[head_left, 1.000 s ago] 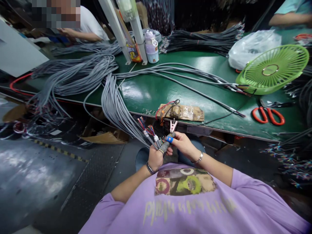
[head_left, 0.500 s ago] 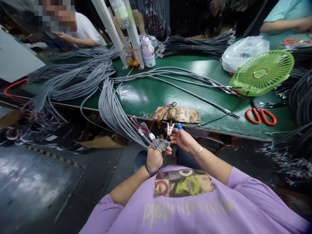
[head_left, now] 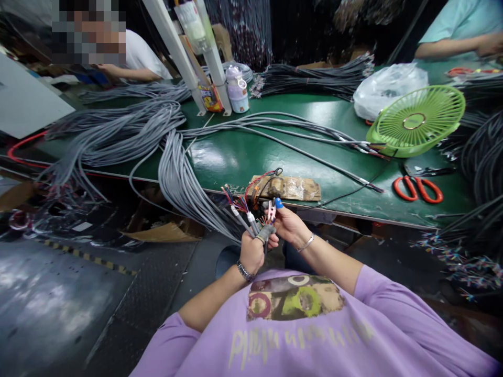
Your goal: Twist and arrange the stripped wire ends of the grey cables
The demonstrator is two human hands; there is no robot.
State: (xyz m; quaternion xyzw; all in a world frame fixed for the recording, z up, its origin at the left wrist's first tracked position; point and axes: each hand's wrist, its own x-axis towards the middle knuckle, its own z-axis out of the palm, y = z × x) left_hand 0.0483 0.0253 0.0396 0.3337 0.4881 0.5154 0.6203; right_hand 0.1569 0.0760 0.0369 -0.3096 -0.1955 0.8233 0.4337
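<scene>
While left fingers (head_left: 272, 240) grip cables (head_left: 243, 222), a bag (head_left: 387, 93) bulges, contents unclear

Count at the grip: one left hand (head_left: 252, 253), one right hand (head_left: 291, 226), one blue fingertip cover (head_left: 279, 203), one pale pink clip (head_left: 271, 210), at least two white-collared grey cable ends (head_left: 251, 217). Beyond the grip: one green counter (head_left: 236, 168), one brown tape-wrapped board (head_left: 304, 188), one lilac plastic bottle (head_left: 238, 91). Right of the grip: one round green plastic fan (head_left: 414, 121), one pair of red-handled scissors (head_left: 419, 187), one translucent plastic bag (head_left: 387, 91). Farthest from the grip: two co-workers (head_left: 451, 31).
</scene>
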